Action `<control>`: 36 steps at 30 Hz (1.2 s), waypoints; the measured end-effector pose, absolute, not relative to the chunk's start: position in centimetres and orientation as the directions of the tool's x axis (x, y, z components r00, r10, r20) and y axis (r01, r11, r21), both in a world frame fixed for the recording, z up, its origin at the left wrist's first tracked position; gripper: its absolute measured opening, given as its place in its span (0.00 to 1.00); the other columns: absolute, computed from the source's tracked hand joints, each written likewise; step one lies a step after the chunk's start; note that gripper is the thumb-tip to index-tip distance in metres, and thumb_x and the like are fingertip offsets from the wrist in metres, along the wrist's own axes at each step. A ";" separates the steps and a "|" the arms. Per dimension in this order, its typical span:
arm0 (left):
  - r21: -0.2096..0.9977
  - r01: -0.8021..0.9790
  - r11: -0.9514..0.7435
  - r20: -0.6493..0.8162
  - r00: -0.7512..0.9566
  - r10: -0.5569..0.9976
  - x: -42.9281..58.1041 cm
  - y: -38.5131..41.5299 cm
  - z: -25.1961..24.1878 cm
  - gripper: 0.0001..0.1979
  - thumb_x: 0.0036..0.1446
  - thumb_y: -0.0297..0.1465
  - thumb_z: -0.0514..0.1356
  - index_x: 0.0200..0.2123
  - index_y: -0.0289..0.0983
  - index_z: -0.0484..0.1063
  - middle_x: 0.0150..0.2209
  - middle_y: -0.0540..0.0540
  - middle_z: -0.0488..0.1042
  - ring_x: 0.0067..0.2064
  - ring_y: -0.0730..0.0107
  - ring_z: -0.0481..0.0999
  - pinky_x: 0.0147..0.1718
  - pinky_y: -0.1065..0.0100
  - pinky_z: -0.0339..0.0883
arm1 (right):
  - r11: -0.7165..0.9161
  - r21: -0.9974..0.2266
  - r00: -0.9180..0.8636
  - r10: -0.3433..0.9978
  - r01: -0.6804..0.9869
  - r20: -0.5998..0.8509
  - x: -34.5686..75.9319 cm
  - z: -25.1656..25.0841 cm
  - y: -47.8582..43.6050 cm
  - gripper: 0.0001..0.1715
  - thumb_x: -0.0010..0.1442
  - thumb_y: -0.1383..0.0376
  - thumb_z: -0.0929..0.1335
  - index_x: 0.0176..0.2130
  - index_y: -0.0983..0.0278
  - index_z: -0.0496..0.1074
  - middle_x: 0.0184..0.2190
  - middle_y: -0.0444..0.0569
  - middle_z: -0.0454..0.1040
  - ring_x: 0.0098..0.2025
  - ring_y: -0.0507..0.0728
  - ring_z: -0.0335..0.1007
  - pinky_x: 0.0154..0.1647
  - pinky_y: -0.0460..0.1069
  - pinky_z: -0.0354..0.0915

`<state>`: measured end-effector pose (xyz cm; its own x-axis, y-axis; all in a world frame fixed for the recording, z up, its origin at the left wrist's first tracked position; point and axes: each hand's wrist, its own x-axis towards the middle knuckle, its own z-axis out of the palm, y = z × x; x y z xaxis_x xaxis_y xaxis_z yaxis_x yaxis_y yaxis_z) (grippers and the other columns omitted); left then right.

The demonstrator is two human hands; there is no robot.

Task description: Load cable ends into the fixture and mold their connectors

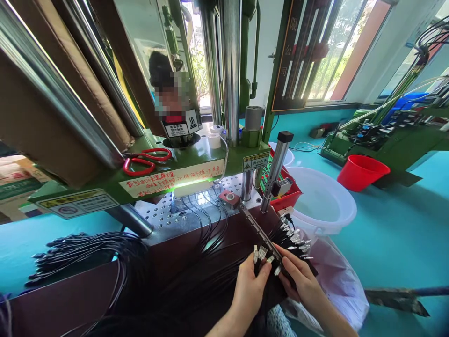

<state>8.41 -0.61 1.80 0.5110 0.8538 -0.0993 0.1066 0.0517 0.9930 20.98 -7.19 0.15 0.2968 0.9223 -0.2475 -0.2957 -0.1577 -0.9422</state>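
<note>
My left hand [249, 283] pinches a few black cables with bare metal plugs [261, 252] that stick up past its fingertips. My right hand [300, 276] is closed on the lower end of a long, dark metal bar [257, 228] with slots along it. One plug lies between the two hands, against the bar. The bar's far end reaches a reddish block [229, 198] at the press bed. Beyond my right hand lies a bundle of cables with metal plugs [291, 234]. More black cables [213, 278] run across the dark bench, partly hidden in shadow.
A green press [196, 164] with hot-surface labels stands ahead, several cables running into its lit opening. Red-handled scissors [140, 161] rest on it. Coiled cables [87, 248] lie at left. A white tub [319, 201], a red bucket [363, 173] and a plastic sack [336, 281] are at right.
</note>
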 end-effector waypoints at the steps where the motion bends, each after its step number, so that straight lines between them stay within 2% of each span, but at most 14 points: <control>1: 0.992 0.115 0.046 -0.099 0.507 0.856 8.4 -0.6 1.7 0.09 0.51 0.34 0.56 0.31 0.33 0.69 0.28 0.47 0.72 0.32 0.67 0.67 0.34 0.68 0.61 | -0.162 -0.940 0.287 0.924 -0.301 -0.251 21.0 0.1 -7.2 0.30 0.55 0.51 0.66 0.53 0.63 0.65 0.11 0.36 0.54 0.12 0.44 0.44 0.09 0.38 0.43; 4: 0.991 0.133 0.033 -0.096 0.497 0.863 8.2 -0.7 1.5 0.09 0.52 0.33 0.55 0.31 0.33 0.69 0.28 0.47 0.72 0.31 0.68 0.67 0.34 0.69 0.61 | -0.133 -0.943 0.271 0.937 -0.306 -0.220 20.8 0.0 -7.2 0.27 0.54 0.52 0.67 0.52 0.58 0.67 0.23 0.43 0.69 0.18 0.44 0.52 0.16 0.39 0.55; 6: 0.993 0.111 0.032 -0.083 0.497 0.864 8.2 -0.7 1.4 0.08 0.51 0.33 0.56 0.31 0.34 0.69 0.29 0.47 0.71 0.32 0.70 0.67 0.34 0.70 0.61 | -0.115 -0.945 0.279 0.938 -0.306 -0.204 20.5 0.1 -7.3 0.25 0.53 0.53 0.68 0.50 0.55 0.69 0.33 0.45 0.71 0.23 0.45 0.57 0.24 0.40 0.61; 7: 0.995 0.090 0.046 -0.085 0.496 0.864 8.2 -0.7 1.4 0.09 0.51 0.34 0.56 0.30 0.34 0.69 0.28 0.48 0.71 0.30 0.71 0.66 0.33 0.70 0.60 | -0.120 -0.941 0.288 0.933 -0.315 -0.215 20.4 0.2 -7.3 0.24 0.52 0.53 0.69 0.49 0.55 0.70 0.34 0.45 0.71 0.24 0.46 0.58 0.26 0.41 0.62; 9: 0.992 0.041 0.119 -0.124 0.496 0.859 8.3 -0.6 1.4 0.13 0.52 0.39 0.56 0.28 0.34 0.67 0.23 0.50 0.67 0.25 0.74 0.64 0.27 0.72 0.59 | -0.151 -0.929 0.315 0.912 -0.338 -0.263 20.3 0.3 -7.3 0.26 0.51 0.52 0.69 0.49 0.56 0.70 0.32 0.45 0.71 0.22 0.45 0.57 0.22 0.40 0.60; 12: 0.960 -0.059 0.275 -0.220 0.451 0.865 8.5 -0.5 1.1 0.22 0.50 0.50 0.53 0.27 0.34 0.66 0.17 0.55 0.58 0.18 0.79 0.55 0.18 0.74 0.50 | -0.179 -0.914 0.335 0.890 -0.365 -0.308 20.7 0.2 -7.5 0.31 0.53 0.51 0.68 0.53 0.60 0.66 0.17 0.40 0.63 0.14 0.43 0.48 0.12 0.38 0.47; 14: 0.943 -0.091 0.321 -0.255 0.421 0.870 8.5 -0.3 0.8 0.25 0.47 0.53 0.53 0.27 0.34 0.66 0.16 0.56 0.55 0.17 0.81 0.52 0.16 0.74 0.45 | -0.167 -0.905 0.306 0.904 -0.392 -0.299 20.9 0.1 -7.6 0.33 0.55 0.51 0.65 0.56 0.62 0.61 0.12 0.35 0.53 0.11 0.43 0.42 0.10 0.38 0.40; 16: 0.949 -0.061 0.309 -0.256 0.424 0.869 8.5 -0.1 0.4 0.24 0.46 0.52 0.55 0.24 0.35 0.65 0.16 0.56 0.55 0.17 0.81 0.51 0.16 0.74 0.44 | -0.159 -0.892 0.268 0.919 -0.423 -0.290 21.1 0.0 -7.6 0.35 0.56 0.51 0.64 0.58 0.64 0.57 0.11 0.33 0.50 0.11 0.43 0.38 0.10 0.39 0.38; 23: 0.986 0.044 0.163 -0.164 0.456 0.875 8.4 0.1 0.5 0.20 0.50 0.46 0.55 0.20 0.36 0.65 0.19 0.49 0.66 0.23 0.72 0.62 0.22 0.71 0.53 | -0.231 -0.892 0.185 0.929 -0.389 -0.321 21.6 0.2 -7.3 0.37 0.54 0.50 0.66 0.57 0.65 0.59 0.11 0.34 0.49 0.11 0.43 0.40 0.10 0.39 0.37; 26: 0.989 0.093 0.115 -0.145 0.467 0.872 8.3 0.0 1.0 0.18 0.53 0.43 0.53 0.21 0.35 0.65 0.21 0.48 0.67 0.25 0.71 0.63 0.25 0.70 0.55 | -0.225 -0.906 0.192 0.932 -0.358 -0.307 21.8 0.0 -7.3 0.35 0.52 0.49 0.67 0.55 0.63 0.64 0.12 0.36 0.52 0.12 0.43 0.41 0.10 0.38 0.38; 30: 0.984 0.176 0.040 -0.125 0.506 0.853 8.0 0.0 1.4 0.17 0.56 0.40 0.50 0.24 0.34 0.66 0.23 0.47 0.68 0.26 0.72 0.62 0.27 0.70 0.54 | -0.227 -0.931 0.233 0.926 -0.285 -0.297 21.5 -0.1 -7.4 0.29 0.52 0.50 0.68 0.51 0.58 0.68 0.20 0.41 0.62 0.16 0.43 0.46 0.13 0.38 0.45; 33: 0.980 0.195 0.026 -0.123 0.504 0.855 7.8 0.0 1.2 0.17 0.56 0.39 0.49 0.25 0.34 0.67 0.23 0.48 0.68 0.26 0.73 0.62 0.27 0.70 0.54 | -0.200 -0.951 0.268 0.927 -0.238 -0.262 21.1 0.1 -7.6 0.28 0.53 0.51 0.67 0.51 0.57 0.68 0.18 0.40 0.59 0.17 0.45 0.46 0.15 0.40 0.49; 36: 0.988 0.146 0.054 -0.122 0.509 0.852 7.7 -0.1 0.9 0.18 0.57 0.41 0.49 0.24 0.34 0.66 0.21 0.49 0.66 0.24 0.74 0.61 0.25 0.71 0.53 | -0.216 -0.946 0.241 0.931 -0.244 -0.274 21.0 0.3 -7.6 0.29 0.52 0.51 0.68 0.51 0.59 0.68 0.17 0.40 0.59 0.17 0.45 0.46 0.14 0.40 0.47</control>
<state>7.69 -0.06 0.91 0.5094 0.8519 -0.1221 0.1457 0.0545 0.9878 20.99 -7.63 0.32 0.2406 0.9310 -0.2745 -0.2436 -0.2158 -0.9456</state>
